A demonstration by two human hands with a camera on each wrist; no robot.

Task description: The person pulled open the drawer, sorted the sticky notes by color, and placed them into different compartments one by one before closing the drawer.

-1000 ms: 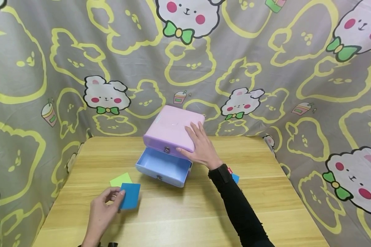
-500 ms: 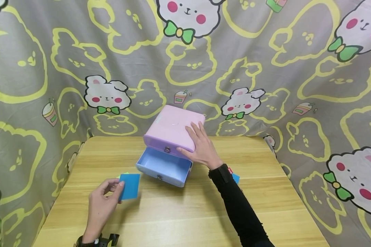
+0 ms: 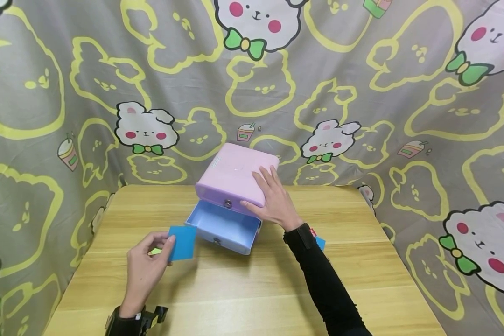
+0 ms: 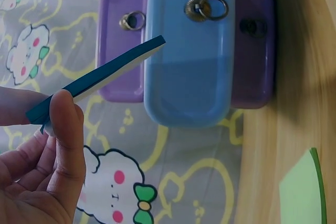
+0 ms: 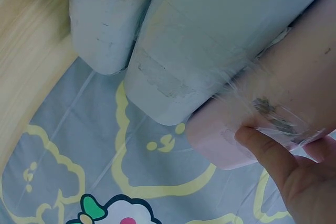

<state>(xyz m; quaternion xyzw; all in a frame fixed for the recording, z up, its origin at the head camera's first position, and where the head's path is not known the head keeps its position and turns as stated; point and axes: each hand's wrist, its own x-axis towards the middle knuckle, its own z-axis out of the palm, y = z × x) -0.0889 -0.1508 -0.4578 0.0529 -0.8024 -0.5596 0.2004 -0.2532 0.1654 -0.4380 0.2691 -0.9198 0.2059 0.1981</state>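
Across my feeds I counted one blue pad, one green pad, one blue piece by the right cuff, and one box with three drawer fronts, the blue drawer pulled out. Left of centre, the left hand clamped the blue pad between thumb and fingers, near the drawer; the right hand lay, fingers apart, on the box's pink top. Tabletop spread across lower centre, its far edge behind the box.
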